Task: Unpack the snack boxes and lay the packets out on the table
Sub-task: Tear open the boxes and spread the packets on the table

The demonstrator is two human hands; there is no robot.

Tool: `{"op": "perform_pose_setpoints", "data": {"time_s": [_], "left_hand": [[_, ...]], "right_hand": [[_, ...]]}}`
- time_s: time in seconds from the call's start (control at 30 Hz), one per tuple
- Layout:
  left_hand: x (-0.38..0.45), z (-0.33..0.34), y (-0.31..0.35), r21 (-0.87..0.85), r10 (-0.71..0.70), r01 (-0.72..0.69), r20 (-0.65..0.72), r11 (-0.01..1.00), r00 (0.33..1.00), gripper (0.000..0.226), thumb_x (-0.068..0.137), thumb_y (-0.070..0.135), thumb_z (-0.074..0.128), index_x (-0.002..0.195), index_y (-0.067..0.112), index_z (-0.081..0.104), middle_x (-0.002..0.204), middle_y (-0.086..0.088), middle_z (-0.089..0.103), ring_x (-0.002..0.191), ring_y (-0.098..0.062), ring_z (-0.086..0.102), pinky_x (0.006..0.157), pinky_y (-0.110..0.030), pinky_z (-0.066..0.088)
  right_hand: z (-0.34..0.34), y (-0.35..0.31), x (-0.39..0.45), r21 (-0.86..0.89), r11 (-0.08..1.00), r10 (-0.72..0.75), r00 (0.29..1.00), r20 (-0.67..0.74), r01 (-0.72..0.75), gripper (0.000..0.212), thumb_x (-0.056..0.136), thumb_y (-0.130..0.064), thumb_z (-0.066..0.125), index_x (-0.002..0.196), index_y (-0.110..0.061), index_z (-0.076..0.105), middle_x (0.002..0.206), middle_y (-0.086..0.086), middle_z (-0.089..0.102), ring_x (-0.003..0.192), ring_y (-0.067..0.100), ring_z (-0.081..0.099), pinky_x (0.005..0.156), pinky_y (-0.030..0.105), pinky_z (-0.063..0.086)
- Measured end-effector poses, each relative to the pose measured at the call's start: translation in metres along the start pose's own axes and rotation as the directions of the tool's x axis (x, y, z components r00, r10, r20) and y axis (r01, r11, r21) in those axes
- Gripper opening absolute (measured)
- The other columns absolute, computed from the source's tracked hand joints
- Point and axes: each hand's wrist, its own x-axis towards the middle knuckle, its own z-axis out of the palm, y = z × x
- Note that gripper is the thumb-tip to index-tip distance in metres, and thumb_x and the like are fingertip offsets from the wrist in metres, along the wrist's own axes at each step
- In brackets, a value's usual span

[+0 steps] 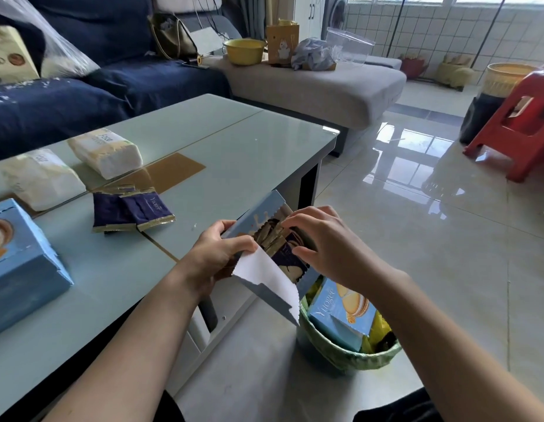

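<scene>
Landmark: the glass table (204, 141) is taken as reference.
Open snack box (258, 220): held just off the table's near-right edge, its torn flap (264, 278) hanging toward the camera.
Left hand (217, 254): clenched around the box's left side.
Right hand (319, 239): fingers are curled into the opening, pinching the gold-edged packets inside (272, 236).
Laid-out packets (132, 210): a small overlapping pile of dark purple ones is seen on the table's middle.
Second blue box (21, 263): lying at the table's left end.
Third box (340, 312): stood in a green basket (350, 357) on the floor beside the table.
Tissue packs (106, 153): placed toward the table's far left.
</scene>
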Motion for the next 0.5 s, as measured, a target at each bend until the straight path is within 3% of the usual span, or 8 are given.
{"op": "perform_pose_setpoints", "data": {"time_s": [0.23, 0.4, 0.5], "left_hand": [[-0.004, -0.004, 0.0, 0.032, -0.01, 0.008, 0.04, 0.999, 0.999, 0.073, 0.053, 0.03, 0.072, 0.123, 0.021, 0.053, 0.103, -0.013, 0.061, 0.079, -0.022, 0.06, 0.049, -0.021, 0.048], [-0.008, -0.007, 0.001, 0.045, 0.007, -0.011, 0.081, 0.999, 0.997, 0.08, 0.046, 0.039, 0.075, 0.122, 0.024, 0.053, 0.112, -0.019, 0.062, 0.087, -0.026, 0.062, 0.054, -0.023, 0.05], [-0.007, -0.008, 0.001, 0.02, 0.019, -0.021, 0.083, 1.0, 0.996, 0.081, 0.046, 0.04, 0.077, 0.122, 0.024, 0.055, 0.114, -0.019, 0.063, 0.088, -0.026, 0.063, 0.059, -0.026, 0.051]], "right_hand": [[0.008, -0.007, 0.005, -0.058, 0.998, -0.028, 0.998, 0.055, 0.031, 0.058, 0.083, -0.033, 0.074, 0.137, -0.023, 0.054, 0.139, -0.005, 0.051, 0.129, 0.022, 0.032, 0.109, 0.033, 0.03], [0.012, -0.007, 0.006, -0.076, 0.997, 0.006, 0.987, 0.158, 0.007, 0.076, 0.081, -0.036, 0.074, 0.147, -0.027, 0.037, 0.148, -0.008, 0.04, 0.138, 0.026, 0.017, 0.113, 0.045, 0.023], [0.014, -0.007, 0.008, -0.054, 0.998, 0.039, 0.981, 0.191, -0.029, 0.079, 0.083, -0.034, 0.072, 0.15, -0.029, 0.03, 0.149, -0.009, 0.038, 0.14, 0.025, 0.015, 0.112, 0.046, 0.019]]}}
